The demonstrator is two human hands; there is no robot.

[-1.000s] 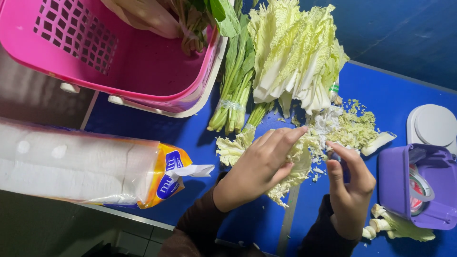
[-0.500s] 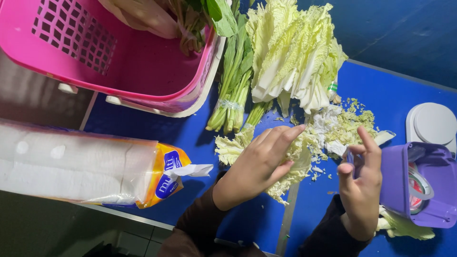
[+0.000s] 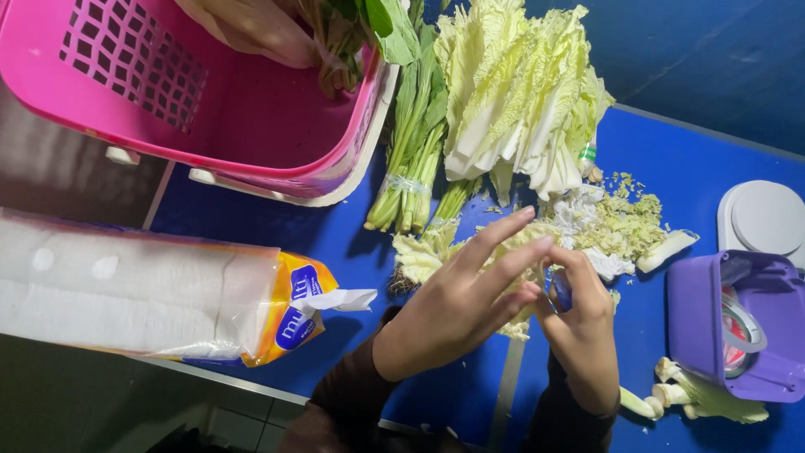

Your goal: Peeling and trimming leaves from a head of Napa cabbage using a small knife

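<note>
Our left hand (image 3: 457, 306) presses cabbage piece (image 3: 436, 252) flat, fingers spread, near table's front edge; our right hand (image 3: 583, 323) grips knife handle (image 3: 560, 292) just right of it.

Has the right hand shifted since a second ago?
Yes. The right hand has moved left, away from the purple container, and now meets the left hand over the chopped cabbage.
</note>
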